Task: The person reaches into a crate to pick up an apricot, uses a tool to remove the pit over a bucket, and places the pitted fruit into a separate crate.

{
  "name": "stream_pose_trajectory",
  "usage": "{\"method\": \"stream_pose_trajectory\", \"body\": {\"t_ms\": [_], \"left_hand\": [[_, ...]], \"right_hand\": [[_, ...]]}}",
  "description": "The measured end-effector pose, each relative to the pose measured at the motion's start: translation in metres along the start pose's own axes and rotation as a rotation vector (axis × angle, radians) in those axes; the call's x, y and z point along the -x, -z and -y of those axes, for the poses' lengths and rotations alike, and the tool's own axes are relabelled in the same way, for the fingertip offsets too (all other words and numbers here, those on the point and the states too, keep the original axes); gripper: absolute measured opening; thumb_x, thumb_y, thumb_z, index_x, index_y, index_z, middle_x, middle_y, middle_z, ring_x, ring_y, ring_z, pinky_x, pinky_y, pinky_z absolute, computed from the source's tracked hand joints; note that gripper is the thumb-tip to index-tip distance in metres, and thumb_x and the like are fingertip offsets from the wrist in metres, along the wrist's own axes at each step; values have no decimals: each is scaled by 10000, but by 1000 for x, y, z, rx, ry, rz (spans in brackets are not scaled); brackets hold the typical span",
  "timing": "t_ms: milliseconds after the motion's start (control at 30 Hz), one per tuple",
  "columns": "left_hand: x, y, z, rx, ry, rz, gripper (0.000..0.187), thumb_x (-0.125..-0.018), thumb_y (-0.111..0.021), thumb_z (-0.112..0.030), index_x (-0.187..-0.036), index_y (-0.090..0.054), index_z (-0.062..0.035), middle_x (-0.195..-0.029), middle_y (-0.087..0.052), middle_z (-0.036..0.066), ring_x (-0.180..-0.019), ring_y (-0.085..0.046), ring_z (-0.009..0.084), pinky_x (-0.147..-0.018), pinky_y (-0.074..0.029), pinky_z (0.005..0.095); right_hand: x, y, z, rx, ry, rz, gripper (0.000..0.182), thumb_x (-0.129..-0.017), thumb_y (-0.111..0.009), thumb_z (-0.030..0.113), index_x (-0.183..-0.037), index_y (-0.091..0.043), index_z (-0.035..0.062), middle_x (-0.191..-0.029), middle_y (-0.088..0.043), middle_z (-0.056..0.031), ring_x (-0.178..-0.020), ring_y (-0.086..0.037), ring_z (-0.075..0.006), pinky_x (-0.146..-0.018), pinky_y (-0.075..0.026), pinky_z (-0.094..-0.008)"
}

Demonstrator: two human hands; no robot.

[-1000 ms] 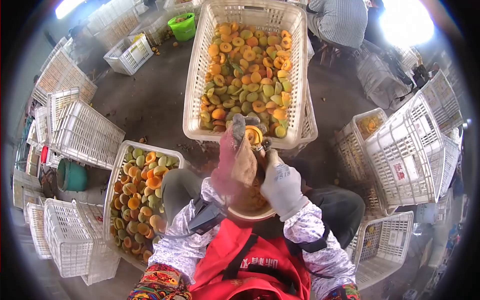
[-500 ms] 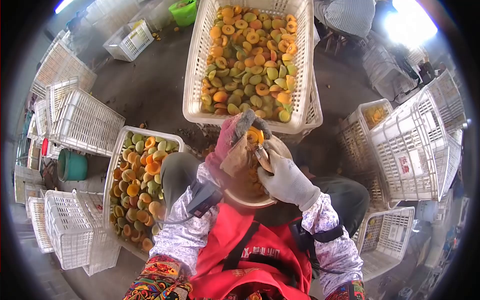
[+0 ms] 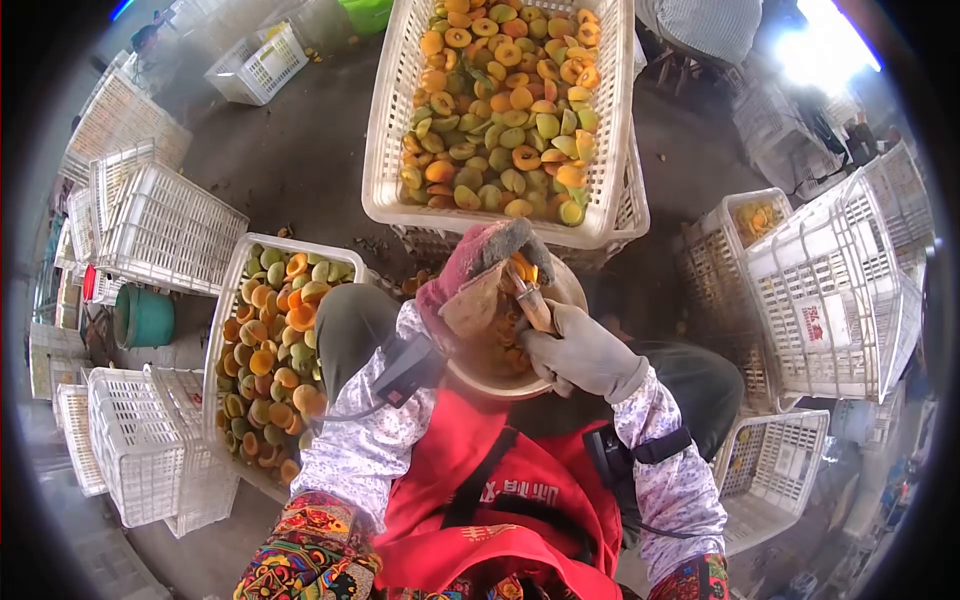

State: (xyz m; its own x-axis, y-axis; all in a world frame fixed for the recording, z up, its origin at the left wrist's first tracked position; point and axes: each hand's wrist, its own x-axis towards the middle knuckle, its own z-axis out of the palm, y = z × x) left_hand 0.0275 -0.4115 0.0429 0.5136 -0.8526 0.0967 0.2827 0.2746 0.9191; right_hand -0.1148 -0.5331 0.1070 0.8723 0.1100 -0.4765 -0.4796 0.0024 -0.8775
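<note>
My left hand (image 3: 472, 278), in a worn pink and grey glove, is closed around an orange peach half (image 3: 525, 268). In my right hand (image 3: 588, 350), gloved in light grey, is a small tool with a wooden handle (image 3: 538, 312) and a metal head. Its head meets the fruit; the exact shape of the tip is hidden. Both hands are over a round pale tub (image 3: 492, 388) between my knees, with orange scraps inside. Ahead stands a white crate (image 3: 378, 190) full of halved fruit. Another white crate (image 3: 214, 385) of peach halves is beside my left knee.
The front crate rests on another crate. Stacked white crates stand at left (image 3: 180, 235) and right (image 3: 815, 310). A green bucket (image 3: 145, 318) is at far left. At the upper right, a person in a striped garment (image 3: 705, 30) sits near a bright light.
Both hands have shifted slightly, with the tool still at the fruit. My right hand is turned a little and sits a bit lower. The view has tilted slightly.
</note>
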Motion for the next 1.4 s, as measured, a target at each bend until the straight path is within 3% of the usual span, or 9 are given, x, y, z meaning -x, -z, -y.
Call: {"method": "stream_pose_trajectory", "body": {"t_ms": [67,133,300,467,533,667,800,900,1400], "left_hand": [[5,15,39,-308,-249,-167,391,-945,-538,-398,-883,-591,-16,-806,-608,81,-731,-589,158,-691,-494,297],[1,-26,3,315,8,-278,330,-939,-562,-337,-897,-587,-10,-812,-602,82,-734,-590,170,-658,-500,297],[-8,-27,-19,-714,-318,-129,241,-936,-574,-246,-921,-591,-7,-830,-614,78,-737,-594,177,-616,-502,285],[-28,4,-13,448,-206,-644,147,-932,-571,-117,-1013,-624,-5,-842,-629,42,-702,-559,89,-618,-466,246],[1,28,-41,213,-224,-723,155,-924,-582,-123,-1020,-634,-13,-835,-627,35,-709,-559,93,-622,-469,248],[96,104,-77,-423,-323,-935,211,-919,-576,-172,-1056,-642,-26,-824,-619,29,-715,-552,90,-624,-474,251],[205,154,-104,-1283,185,-1203,321,-909,-569,-287,-1146,-612,-74,-1108,-650,115,-976,-634,256,-838,-496,365],[244,187,-84,-1583,649,-989,418,-885,-583,-359,-1244,-569,-145,-1293,-541,134,-1176,-527,327,-971,-423,448],[216,197,-53,-1512,761,-788,520,-915,-489,-401,-1410,-399,-269,-1532,-233,93,-1415,-134,423,-1128,-189,544]], "right_hand": [[0,2,-4,4,-10,2,74,-888,-502,102,-886,-506,28,-551,-508,-33,-384,-453,-114,-365,-363,-263],[-2,-4,-10,10,-23,6,68,-887,-506,98,-885,-501,30,-545,-501,-30,-390,-448,-112,-358,-351,-265],[3,-5,-27,-567,-126,80,126,-934,-520,137,-1030,-462,78,-472,-355,24,-306,-347,-102,-282,-252,-251],[-21,14,-100,-71,-148,-49,159,-898,-538,174,-948,-546,23,-579,-567,-109,-435,-542,-234,-418,-437,-352],[-37,13,-142,911,59,-284,284,-871,-566,265,-976,-547,1,-729,-649,-226,-678,-647,-392,-632,-509,-471],[-31,-10,-115,1059,-211,-240,370,-849,-569,336,-990,-543,-4,-864,-644,-299,-891,-613,-467,-806,-463,-536],[-26,-7,-112,1044,-195,-204,373,-854,-555,336,-1013,-540,-1,-843,-644,-292,-866,-618,-460,-799,-467,-533],[-25,-9,-114,983,-209,-167,363,-851,-562,316,-1026,-540,-1,-828,-644,-286,-858,-618,-459,-794,-468,-533],[-30,-20,-121,1008,-89,-173,320,-851,-556,303,-1002,-557,20,-846,-635,-272,-834,-606,-474,-753,-466,-552]]}}
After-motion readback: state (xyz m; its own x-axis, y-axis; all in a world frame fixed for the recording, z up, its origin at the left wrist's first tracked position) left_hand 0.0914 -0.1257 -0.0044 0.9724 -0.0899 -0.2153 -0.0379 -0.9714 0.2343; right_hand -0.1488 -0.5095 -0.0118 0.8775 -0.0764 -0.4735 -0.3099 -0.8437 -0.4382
